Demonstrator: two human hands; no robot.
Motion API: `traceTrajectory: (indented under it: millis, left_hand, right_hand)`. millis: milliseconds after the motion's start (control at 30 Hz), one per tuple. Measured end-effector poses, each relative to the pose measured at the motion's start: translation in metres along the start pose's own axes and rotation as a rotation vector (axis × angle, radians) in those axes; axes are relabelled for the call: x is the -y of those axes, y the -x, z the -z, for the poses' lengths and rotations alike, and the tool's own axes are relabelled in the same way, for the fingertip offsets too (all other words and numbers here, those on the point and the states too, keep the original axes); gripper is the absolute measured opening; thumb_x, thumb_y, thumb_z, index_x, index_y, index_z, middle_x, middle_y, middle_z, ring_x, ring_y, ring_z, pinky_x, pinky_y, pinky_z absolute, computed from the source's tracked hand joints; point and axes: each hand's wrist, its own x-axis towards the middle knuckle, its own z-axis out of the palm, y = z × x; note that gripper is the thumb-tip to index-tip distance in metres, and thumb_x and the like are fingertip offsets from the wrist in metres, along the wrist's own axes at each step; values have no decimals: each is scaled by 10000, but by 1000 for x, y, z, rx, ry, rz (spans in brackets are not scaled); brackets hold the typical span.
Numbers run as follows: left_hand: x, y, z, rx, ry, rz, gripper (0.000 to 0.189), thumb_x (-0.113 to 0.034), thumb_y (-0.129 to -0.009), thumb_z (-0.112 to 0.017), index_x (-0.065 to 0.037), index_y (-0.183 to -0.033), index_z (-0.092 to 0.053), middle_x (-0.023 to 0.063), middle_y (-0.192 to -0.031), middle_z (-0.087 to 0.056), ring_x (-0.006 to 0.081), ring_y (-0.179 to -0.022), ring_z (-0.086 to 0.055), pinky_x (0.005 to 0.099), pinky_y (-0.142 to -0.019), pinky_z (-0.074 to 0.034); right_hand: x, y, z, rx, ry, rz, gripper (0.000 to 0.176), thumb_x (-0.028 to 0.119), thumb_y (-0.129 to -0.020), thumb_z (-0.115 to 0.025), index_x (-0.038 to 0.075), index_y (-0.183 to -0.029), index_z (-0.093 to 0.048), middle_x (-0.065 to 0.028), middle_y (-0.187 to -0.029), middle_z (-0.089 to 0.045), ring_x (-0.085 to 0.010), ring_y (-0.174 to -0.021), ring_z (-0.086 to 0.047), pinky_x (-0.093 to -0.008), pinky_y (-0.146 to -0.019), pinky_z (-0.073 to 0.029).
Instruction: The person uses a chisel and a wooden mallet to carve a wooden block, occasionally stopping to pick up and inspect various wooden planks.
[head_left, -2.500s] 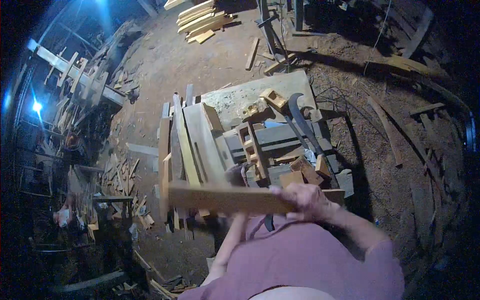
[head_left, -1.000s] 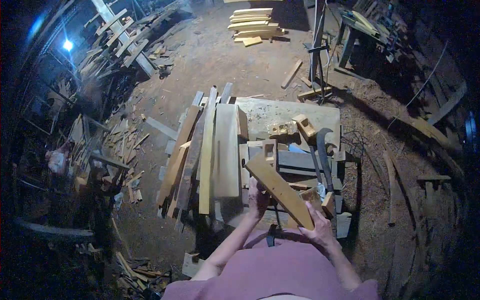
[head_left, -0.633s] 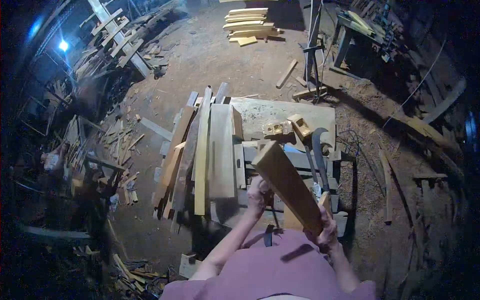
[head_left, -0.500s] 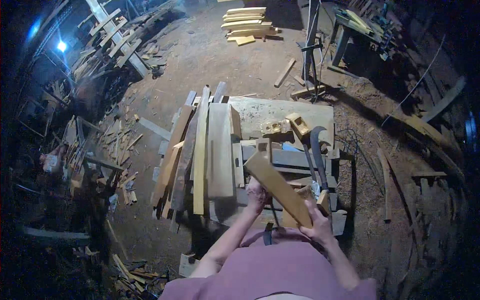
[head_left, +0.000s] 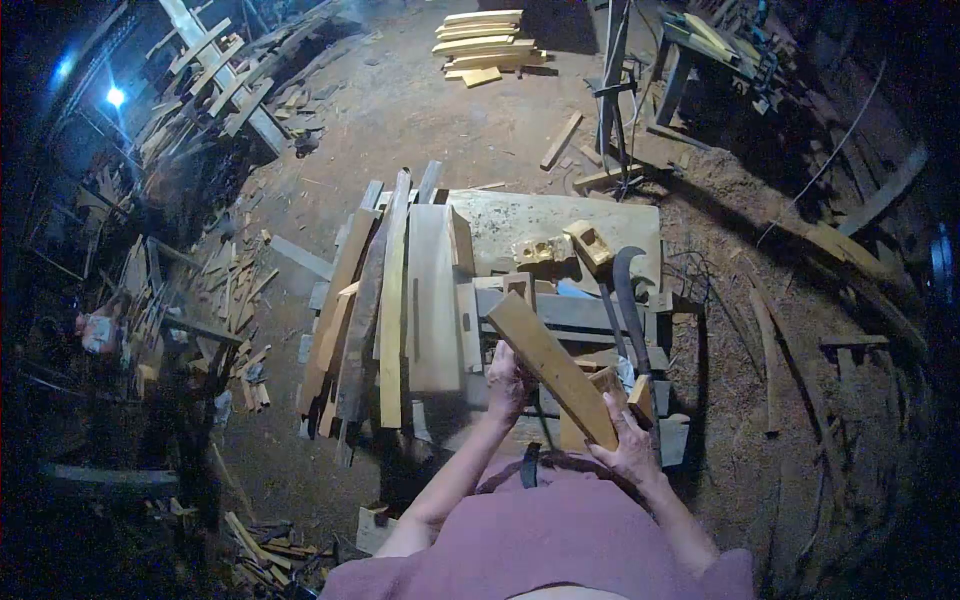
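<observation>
I hold a short yellowish wooden board [head_left: 548, 362] slanted across the near end of a cluttered workbench [head_left: 550, 225]. My left hand [head_left: 505, 380] grips its left edge near the middle. At the board's near, lower end my right hand [head_left: 630, 445] is closed around it. The board's far end points up and left, toward a small wooden frame piece [head_left: 518, 287] on the bench. Just right of the board lies a curved dark blade [head_left: 626, 290] with a long handle.
Long planks [head_left: 395, 300] lie stacked on the bench's left side. A wooden plane [head_left: 588, 243] and blocks sit on the pale bench top. Offcuts litter the dirt floor at left [head_left: 240, 300]; a plank pile [head_left: 480, 45] lies far ahead. A metal stand [head_left: 612, 90] rises behind the bench.
The board went from level in my right hand alone to slanted, gripped by both hands. In the last half second it has dropped slightly toward the bench.
</observation>
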Motion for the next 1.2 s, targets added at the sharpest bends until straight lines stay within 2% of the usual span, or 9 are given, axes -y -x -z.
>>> traceTrajectory:
  millis: [367,433,467,600,700,967,1033,1100,1200]
  left_hand:
    - [-3,9,13,269,222,203,345,32,-753,-542,-14,-1076,-432,173,-895,-529,322,-810,-554,367,-695,-455]
    - [1,11,10,154,823,684,331,25,-752,-549,-13,-1063,-444,178,-886,-542,343,-810,-558,366,-703,-457]
    - [5,14,11,148,159,121,324,-9,-757,-560,-21,-1064,-458,193,-916,-551,368,-838,-553,380,-723,-453]
    - [20,27,3,169,60,244,312,-37,-759,-565,-31,-1058,-477,207,-947,-553,387,-879,-540,407,-741,-444]
    - [43,35,-10,98,393,311,280,-39,-754,-568,-26,-1024,-494,203,-929,-557,375,-886,-542,421,-745,-439]
    - [-2,14,8,132,290,212,211,-33,-730,-589,-34,-935,-537,126,-856,-564,241,-779,-561,340,-673,-454]
    - [11,17,6,114,108,16,239,-19,-732,-581,-34,-961,-516,110,-833,-560,209,-752,-554,310,-654,-453]
    - [19,26,4,115,502,402,267,17,-728,-555,-29,-985,-499,113,-832,-555,219,-774,-562,323,-673,-455]
    - [17,22,7,87,37,149,224,-11,-766,-552,-32,-983,-502,110,-846,-547,225,-789,-559,321,-688,-454]
  right_hand:
    - [2,5,1,-5,-80,-34,875,236,-669,-717,182,-1388,-221,-216,-1236,-455,-370,-1098,-493,-406,-908,-431]
    - [5,7,4,-23,-40,-4,882,226,-653,-725,178,-1385,-235,-212,-1221,-465,-370,-1059,-519,-402,-876,-451]
    - [5,8,6,-27,-39,-4,882,226,-653,-725,178,-1385,-235,-212,-1221,-465,-370,-1059,-519,-402,-876,-451]
    - [7,13,10,-86,7,115,875,211,-630,-734,166,-1370,-269,-206,-1142,-508,-370,-975,-559,-405,-803,-476]
    - [4,16,11,-169,-51,230,869,198,-622,-733,159,-1362,-281,-198,-1080,-532,-369,-933,-571,-410,-778,-479]
    - [1,8,1,-58,0,114,896,206,-630,-735,181,-1377,-242,-198,-995,-543,-368,-876,-580,-425,-773,-480]
    - [-3,8,-6,-126,45,136,913,252,-607,-761,212,-1378,-273,-159,-867,-527,-329,-751,-583,-398,-654,-495]
    - [3,11,-1,-57,7,83,903,227,-623,-747,202,-1380,-255,-183,-976,-525,-344,-858,-572,-405,-732,-484]
    - [7,11,3,-31,-20,47,889,203,-641,-730,188,-1382,-239,-204,-1088,-526,-358,-972,-558,-410,-816,-471]
